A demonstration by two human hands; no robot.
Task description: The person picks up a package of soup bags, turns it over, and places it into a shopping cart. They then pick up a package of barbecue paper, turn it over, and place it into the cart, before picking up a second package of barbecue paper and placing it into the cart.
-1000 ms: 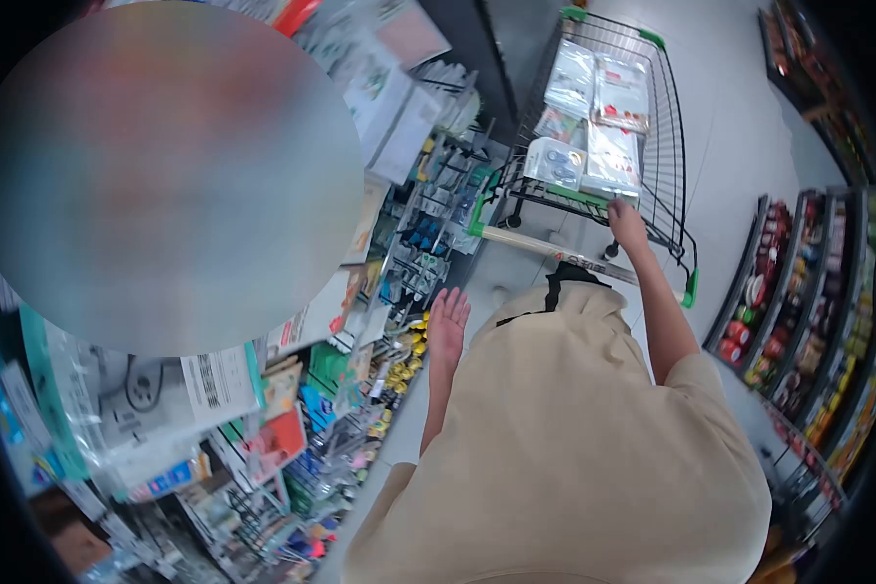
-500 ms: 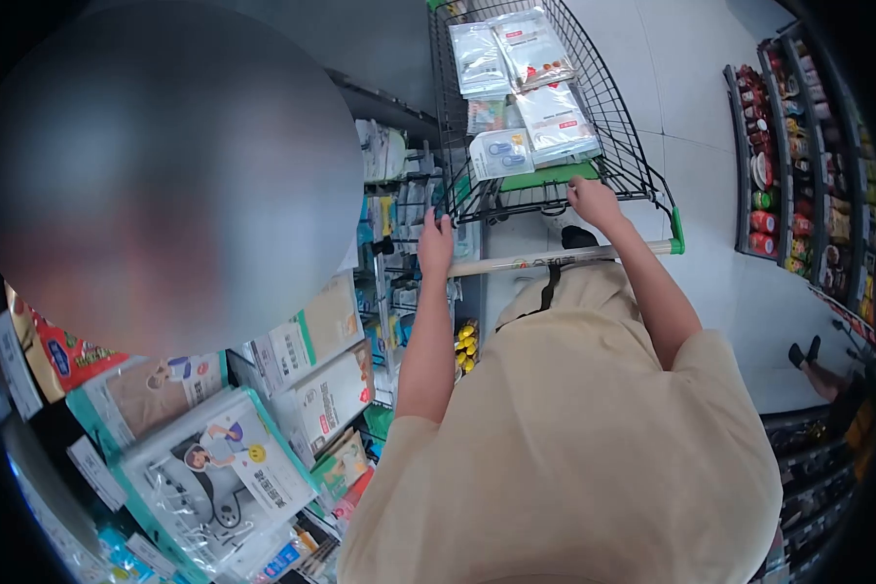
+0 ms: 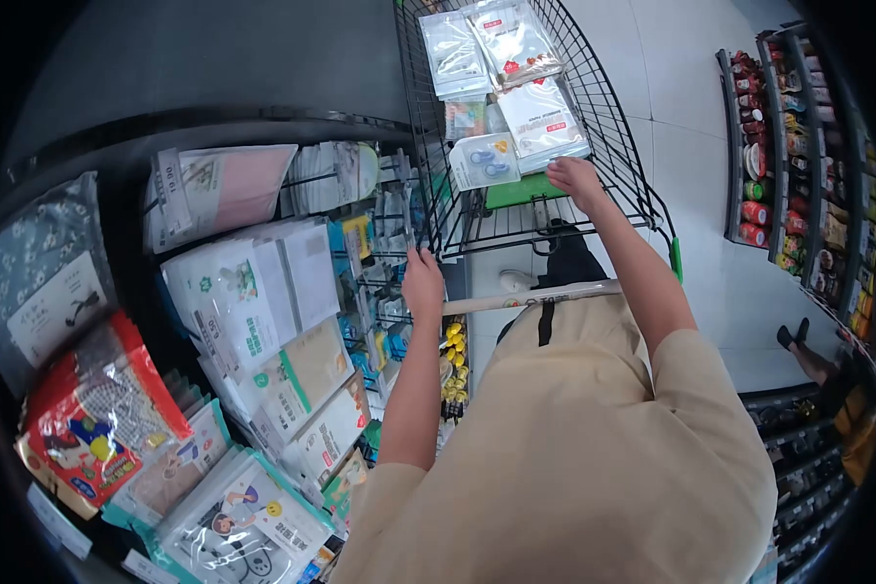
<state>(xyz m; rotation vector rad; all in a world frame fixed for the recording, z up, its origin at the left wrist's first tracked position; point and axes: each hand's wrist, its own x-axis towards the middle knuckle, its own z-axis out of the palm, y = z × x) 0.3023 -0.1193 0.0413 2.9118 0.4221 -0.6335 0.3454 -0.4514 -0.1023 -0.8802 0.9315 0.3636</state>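
My left hand [image 3: 423, 282] is closed on the shopping cart [image 3: 630, 146] at the left end of its pale handle bar [image 3: 530, 297]. My right hand [image 3: 576, 182] hovers over the near side of the wire basket with its fingers curled, and no object shows in it. Close to those fingers lies a white and silver pack [image 3: 542, 122]. Farther up the basket are another silver pack [image 3: 516, 39] and a plain pale pack [image 3: 453, 58]. A clear packet with blue items [image 3: 485, 161] sits at the near left, by a green panel [image 3: 526, 191].
Hanging bagged goods [image 3: 248, 282] crowd the shelf at my left, with a red pack [image 3: 107, 409] lower down. Racks of jars and packets [image 3: 788, 146] stand across the tiled floor [image 3: 686, 185]. Another person's leg [image 3: 813, 365] shows at the right.
The view has swung, baring more of the left shelf, where a large blurred circle was before. My right hand has moved slightly forward over the basket; my left hand stays at the handle's end.
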